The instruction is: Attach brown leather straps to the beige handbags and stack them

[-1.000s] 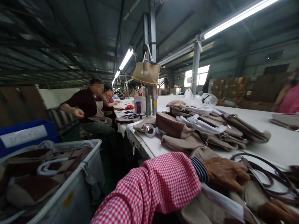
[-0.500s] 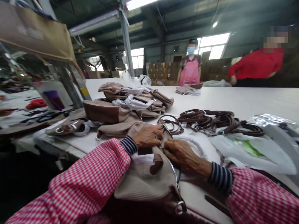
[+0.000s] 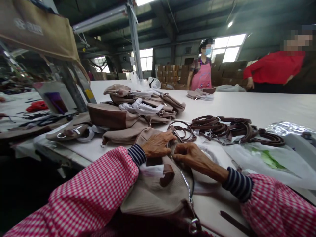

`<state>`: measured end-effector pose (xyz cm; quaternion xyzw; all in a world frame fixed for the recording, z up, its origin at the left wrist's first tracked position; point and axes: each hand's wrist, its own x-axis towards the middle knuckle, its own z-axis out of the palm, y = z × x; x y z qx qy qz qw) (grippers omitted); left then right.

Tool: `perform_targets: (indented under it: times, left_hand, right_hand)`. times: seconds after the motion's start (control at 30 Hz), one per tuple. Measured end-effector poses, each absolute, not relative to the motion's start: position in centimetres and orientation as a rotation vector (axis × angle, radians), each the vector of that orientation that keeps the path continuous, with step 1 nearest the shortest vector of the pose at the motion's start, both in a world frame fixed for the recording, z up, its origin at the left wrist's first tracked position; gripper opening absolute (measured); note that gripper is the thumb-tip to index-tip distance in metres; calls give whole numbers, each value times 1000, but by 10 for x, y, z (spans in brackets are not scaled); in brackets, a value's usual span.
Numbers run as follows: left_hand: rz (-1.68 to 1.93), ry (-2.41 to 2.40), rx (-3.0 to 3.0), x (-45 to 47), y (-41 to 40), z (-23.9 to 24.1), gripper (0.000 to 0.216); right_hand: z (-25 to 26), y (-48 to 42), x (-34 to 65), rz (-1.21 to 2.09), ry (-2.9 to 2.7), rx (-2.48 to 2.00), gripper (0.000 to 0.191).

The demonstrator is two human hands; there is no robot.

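On the ribbed bag's point(image 3: 154, 192) edge, left fingers point(image 3: 168, 135) and right fingers point(image 3: 181, 148) clamped; tote's point(image 3: 53, 41) lettering point(image 3: 29, 27) illegible

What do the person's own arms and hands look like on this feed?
The left hand and right hand are bare, without gloves. The left sleeve and right sleeve are loose, in a pink-and-white check, gathered towards the wrist. Beyond them show a snug left cuff and right cuff, both striped dark navy and grey.
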<state>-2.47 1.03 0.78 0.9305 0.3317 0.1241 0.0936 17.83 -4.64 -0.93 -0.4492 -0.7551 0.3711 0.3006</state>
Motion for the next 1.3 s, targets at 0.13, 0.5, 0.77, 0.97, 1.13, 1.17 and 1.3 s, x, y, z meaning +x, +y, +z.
perform_targets:
  times: [0.13, 0.5, 0.77, 0.97, 1.13, 1.17, 1.3]
  left_hand:
    - [374, 1069, 2754, -24, 8, 8, 75]
    - [439, 1111, 2692, -25, 4, 6, 81]
    - [206, 1224, 2802, -14, 20, 41, 53]
    - [161, 1272, 2904, 16, 39, 49, 26]
    - [286, 1158, 2863, 3, 43, 32, 36]
    - [330, 1132, 2790, -3, 47, 30, 35]
    - [376, 1030, 2625, -19, 60, 23, 33]
  right_hand:
    - [-13, -46, 180, 969, -1947, -1180, 9]
    - [-40, 15, 185, -313, -2325, -1230, 23]
    - [-42, 13, 186, -277, -2136, -1127, 13]
    - [-46, 20, 189, 35, -2051, -1020, 6]
    - [-47, 19, 188, 21, -2036, -1007, 18]
    - [-47, 19, 187, 5, -2042, -1019, 16]
    - [-43, 22, 183, -29, -2046, -1058, 5]
